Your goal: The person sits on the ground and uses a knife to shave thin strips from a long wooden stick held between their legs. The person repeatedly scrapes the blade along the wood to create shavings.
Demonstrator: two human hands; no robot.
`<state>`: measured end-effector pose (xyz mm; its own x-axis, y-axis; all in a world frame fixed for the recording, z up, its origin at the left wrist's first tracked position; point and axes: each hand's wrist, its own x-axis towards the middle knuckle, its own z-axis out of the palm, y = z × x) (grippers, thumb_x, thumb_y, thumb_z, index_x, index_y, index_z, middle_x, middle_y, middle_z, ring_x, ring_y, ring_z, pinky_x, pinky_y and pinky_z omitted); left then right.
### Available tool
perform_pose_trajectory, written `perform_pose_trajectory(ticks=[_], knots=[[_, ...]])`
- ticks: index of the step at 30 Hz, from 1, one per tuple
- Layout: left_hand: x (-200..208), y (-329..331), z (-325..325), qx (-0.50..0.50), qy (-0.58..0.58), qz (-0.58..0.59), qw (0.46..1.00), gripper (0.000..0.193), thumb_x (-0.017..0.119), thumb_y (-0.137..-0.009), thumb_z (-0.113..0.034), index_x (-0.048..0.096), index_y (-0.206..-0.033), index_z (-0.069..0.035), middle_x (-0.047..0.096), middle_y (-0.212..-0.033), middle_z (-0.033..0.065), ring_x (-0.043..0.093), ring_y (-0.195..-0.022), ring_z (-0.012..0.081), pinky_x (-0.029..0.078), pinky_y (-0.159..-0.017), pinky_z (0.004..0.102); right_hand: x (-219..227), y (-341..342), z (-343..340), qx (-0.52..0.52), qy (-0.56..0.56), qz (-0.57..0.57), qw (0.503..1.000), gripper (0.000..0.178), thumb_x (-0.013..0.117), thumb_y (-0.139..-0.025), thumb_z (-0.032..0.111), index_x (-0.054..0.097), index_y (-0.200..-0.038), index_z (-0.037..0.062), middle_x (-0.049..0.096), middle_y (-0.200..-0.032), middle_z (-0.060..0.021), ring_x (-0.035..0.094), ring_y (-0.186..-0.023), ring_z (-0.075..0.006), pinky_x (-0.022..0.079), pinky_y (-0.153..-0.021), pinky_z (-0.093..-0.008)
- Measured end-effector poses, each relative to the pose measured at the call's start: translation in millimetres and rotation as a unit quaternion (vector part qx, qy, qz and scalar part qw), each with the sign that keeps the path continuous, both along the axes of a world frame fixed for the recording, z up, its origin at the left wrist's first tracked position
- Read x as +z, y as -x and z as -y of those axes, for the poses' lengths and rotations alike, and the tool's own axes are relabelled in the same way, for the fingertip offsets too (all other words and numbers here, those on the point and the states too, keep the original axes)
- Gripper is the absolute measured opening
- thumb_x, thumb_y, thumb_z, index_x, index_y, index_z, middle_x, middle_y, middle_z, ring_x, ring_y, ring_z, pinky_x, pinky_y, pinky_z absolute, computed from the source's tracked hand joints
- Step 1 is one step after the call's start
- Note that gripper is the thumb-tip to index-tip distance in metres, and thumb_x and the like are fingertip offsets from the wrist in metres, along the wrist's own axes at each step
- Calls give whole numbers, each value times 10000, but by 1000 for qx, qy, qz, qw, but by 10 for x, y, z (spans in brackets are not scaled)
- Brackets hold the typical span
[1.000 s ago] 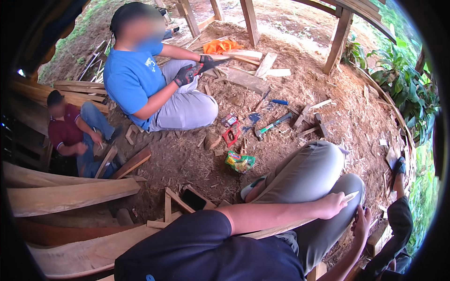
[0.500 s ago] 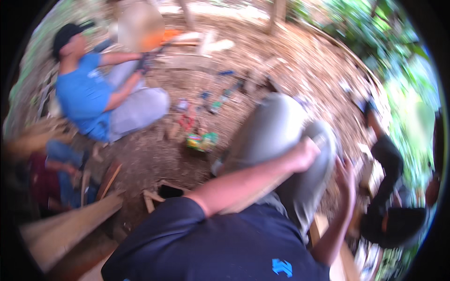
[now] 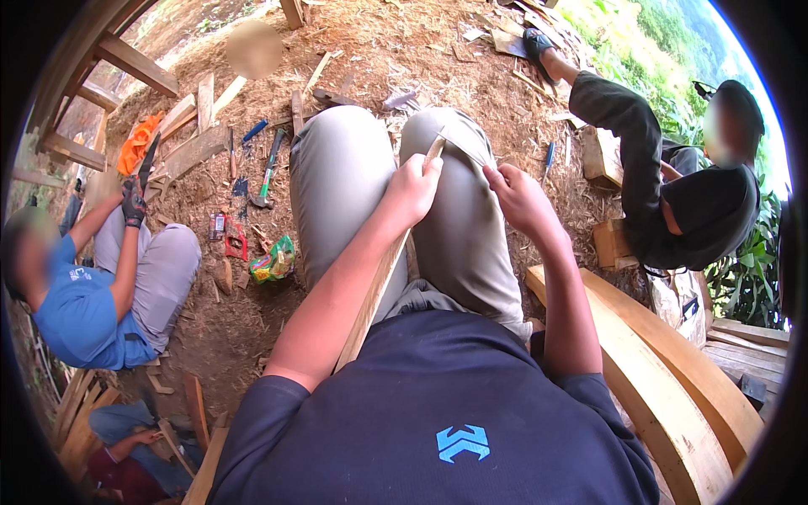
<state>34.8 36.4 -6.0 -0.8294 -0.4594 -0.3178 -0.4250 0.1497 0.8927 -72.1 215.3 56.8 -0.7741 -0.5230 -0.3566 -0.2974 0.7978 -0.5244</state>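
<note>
My left hand (image 3: 412,189) is closed around a long, narrow wooden strip (image 3: 370,303). The strip slants from beside my left forearm and chest up toward my right knee, and its tapered tip shows just past my fingers. My right hand (image 3: 526,202) is above my right thigh, its thumb and fingers pressed together. A thin pale edge runs from these fingers toward the strip's tip; whether it is a blade or a fold of my grey trousers (image 3: 345,181) I cannot tell. The two hands are apart.
On the chip-strewn ground lie a hammer (image 3: 268,172), a red tool (image 3: 236,241) and a colourful packet (image 3: 273,259). A person in blue (image 3: 93,307) sits at left holding a dark blade; another in black (image 3: 707,210) sits at right. Curved beams (image 3: 648,370) flank my right side.
My view has swung round and become sharper. My right hand, spread beyond my knee before, is now closed above my right thigh. My left hand still holds the strip.
</note>
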Motion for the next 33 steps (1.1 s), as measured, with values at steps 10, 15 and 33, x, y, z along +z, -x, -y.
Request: perform_pose_trajectory(ticks=[10, 15, 33], knots=[[221, -1, -8, -16, 32, 36, 999, 534, 446, -1041, -428, 583, -1023, 89, 637, -958, 351, 619, -974, 508, 490, -834, 514, -71, -158, 84, 49, -38, -113, 992, 508, 404, -1049, 441, 632, -961, -4, 687, -928, -285, 655, -890, -495, 508, -817, -576], [127, -2, 2, -20, 85, 13, 996, 541, 425, -1052, -458, 568, -971, 57, 629, -887, 297, 617, -874, 458, 482, -776, 487, -72, -133, 99, 77, -46, -150, 985, 509, 389, -1061, 434, 656, -932, 20, 691, -835, -278, 691, -843, -447, 554, -758, -533], [36, 84, 87, -3, 42, 21, 999, 608, 346, -1066, -416, 607, -1055, 132, 634, -1035, 387, 597, -1068, 528, 485, -920, 517, -78, -349, 698, -34, -91, -135, 986, 503, 369, -1063, 439, 632, -1044, 10, 705, -943, -274, 690, -899, -453, 535, -809, -543]])
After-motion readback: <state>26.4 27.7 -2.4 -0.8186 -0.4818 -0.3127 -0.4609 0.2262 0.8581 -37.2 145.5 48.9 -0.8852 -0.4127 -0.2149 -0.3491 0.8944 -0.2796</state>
